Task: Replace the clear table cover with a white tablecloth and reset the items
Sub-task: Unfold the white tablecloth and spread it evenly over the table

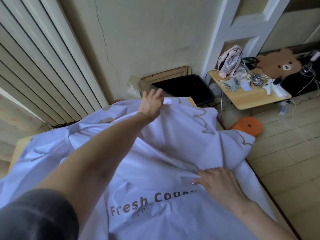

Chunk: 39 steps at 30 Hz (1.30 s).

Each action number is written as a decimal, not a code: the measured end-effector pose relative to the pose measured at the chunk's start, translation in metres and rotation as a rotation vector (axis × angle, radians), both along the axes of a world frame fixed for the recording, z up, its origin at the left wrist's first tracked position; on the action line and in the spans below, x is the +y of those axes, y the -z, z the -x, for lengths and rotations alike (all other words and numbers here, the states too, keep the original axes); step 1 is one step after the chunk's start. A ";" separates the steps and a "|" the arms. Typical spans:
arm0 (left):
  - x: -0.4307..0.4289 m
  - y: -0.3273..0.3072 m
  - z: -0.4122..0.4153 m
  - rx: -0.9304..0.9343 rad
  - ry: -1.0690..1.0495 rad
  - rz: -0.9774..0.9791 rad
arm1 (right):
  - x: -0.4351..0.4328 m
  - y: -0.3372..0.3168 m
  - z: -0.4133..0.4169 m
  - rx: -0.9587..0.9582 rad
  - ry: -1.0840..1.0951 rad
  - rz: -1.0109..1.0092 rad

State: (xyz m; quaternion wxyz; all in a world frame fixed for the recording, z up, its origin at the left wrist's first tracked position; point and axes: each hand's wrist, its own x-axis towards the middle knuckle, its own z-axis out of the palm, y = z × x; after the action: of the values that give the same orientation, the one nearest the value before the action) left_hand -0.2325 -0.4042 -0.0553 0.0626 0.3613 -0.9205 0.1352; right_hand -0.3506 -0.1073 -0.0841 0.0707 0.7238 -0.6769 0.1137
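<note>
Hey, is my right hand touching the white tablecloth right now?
Touching. The head view shows the right hand on the tablecloth, with its fingers against a raised fold.
</note>
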 end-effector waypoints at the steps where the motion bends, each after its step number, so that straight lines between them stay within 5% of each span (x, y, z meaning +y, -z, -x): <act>1: -0.009 -0.008 -0.007 0.018 -0.054 -0.009 | 0.003 -0.001 0.000 -0.001 0.036 -0.037; 12: -0.037 0.001 -0.123 0.021 -0.570 -0.090 | 0.005 -0.008 0.015 -0.023 0.230 -0.199; 16: -0.025 -0.005 -0.123 0.183 -0.592 -0.359 | -0.010 -0.011 0.006 -0.043 0.246 -0.191; 18: -0.019 -0.005 -0.132 0.215 -0.594 -0.470 | -0.024 -0.027 0.006 -0.176 0.271 -0.348; 21: -0.010 0.001 -0.166 0.111 -0.809 -0.531 | -0.048 -0.042 0.003 -0.095 0.213 -0.513; 26: 0.004 0.013 -0.215 0.032 -1.075 -0.522 | -0.103 -0.033 -0.004 -0.287 0.316 -0.449; 36: 0.088 0.014 -0.239 0.011 -0.641 -0.262 | -0.213 -0.003 -0.049 -0.588 0.277 -0.496; 39: 0.122 0.027 -0.251 0.010 -0.552 -0.217 | -0.223 0.010 -0.062 -0.452 0.309 -0.547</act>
State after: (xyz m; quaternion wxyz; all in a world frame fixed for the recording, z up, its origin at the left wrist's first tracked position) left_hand 0.0186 -0.2820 -0.0821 -0.0108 0.6034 -0.7960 0.0461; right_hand -0.2888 -0.3299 -0.0945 -0.2597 0.5621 -0.7818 0.0737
